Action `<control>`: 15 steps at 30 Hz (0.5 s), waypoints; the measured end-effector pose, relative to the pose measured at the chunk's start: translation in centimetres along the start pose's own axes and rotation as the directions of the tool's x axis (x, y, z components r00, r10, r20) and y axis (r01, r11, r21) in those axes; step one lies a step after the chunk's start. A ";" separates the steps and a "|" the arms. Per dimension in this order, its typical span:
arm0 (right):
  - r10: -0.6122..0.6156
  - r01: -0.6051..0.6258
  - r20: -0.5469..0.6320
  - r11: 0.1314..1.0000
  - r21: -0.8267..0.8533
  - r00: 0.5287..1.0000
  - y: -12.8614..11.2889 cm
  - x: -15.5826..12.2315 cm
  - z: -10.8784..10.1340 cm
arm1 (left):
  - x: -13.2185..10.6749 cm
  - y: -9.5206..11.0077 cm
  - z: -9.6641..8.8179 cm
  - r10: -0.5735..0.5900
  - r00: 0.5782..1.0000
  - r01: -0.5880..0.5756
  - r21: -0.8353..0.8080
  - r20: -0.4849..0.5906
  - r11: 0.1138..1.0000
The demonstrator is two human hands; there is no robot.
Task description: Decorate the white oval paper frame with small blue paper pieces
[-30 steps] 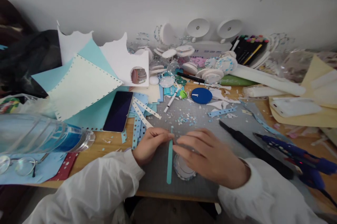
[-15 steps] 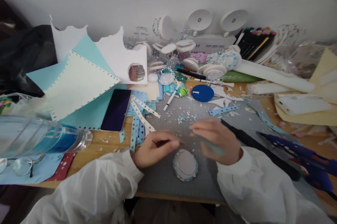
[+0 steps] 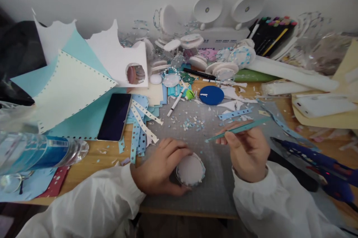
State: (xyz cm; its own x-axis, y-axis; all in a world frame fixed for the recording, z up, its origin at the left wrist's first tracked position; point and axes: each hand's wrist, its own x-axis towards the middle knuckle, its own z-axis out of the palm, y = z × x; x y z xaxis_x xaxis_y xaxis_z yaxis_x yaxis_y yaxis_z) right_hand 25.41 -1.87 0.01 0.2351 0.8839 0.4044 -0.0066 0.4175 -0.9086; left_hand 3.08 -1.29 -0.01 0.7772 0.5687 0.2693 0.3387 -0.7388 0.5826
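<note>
My left hand (image 3: 160,165) curls around a small white round disc with a teal scalloped rim (image 3: 190,169), holding it on the grey cutting mat (image 3: 212,178). My right hand (image 3: 247,150) is raised just right of it, pinching a long thin teal paper strip (image 3: 237,129) that points up to the right. Both arms wear white sleeves.
A black phone (image 3: 115,116) lies left of the mat beside punched blue strips (image 3: 139,130). Sheets of pale paper (image 3: 69,88), a lying clear bottle (image 3: 36,150), a dark blue disc (image 3: 212,95), a white pen (image 3: 175,103), a blue glue gun (image 3: 316,159) and white foam rounds (image 3: 223,68) crowd the desk.
The right hand lifted the teal strip off the mat and swung it to the right. The left hand moved onto the round disc and closed around it.
</note>
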 end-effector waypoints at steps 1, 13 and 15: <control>0.007 -0.007 0.006 1.000 0.024 1.000 -0.2 0.0 0.1 | -0.1 0.0 -0.1 0.013 0.999 -0.014 -0.023 -0.032 1.000; -0.021 0.029 0.193 0.999 -0.038 0.981 -2.4 -0.8 1.2 | -0.2 -0.1 0.0 0.091 0.983 -0.101 -0.060 -0.159 0.993; -0.024 0.032 0.203 0.999 -0.038 0.979 -2.3 -0.8 1.3 | -0.3 -0.1 0.0 0.091 0.982 -0.101 -0.050 -0.166 0.994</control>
State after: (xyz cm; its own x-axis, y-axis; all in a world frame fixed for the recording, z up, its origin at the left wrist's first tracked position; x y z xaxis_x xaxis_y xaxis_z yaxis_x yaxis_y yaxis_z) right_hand 23.94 -3.31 1.94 0.0328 0.8981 0.4385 0.0376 0.4374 -0.8985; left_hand 2.82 -1.34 -0.12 0.7063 0.5508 0.4447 0.2317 -0.7734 0.5900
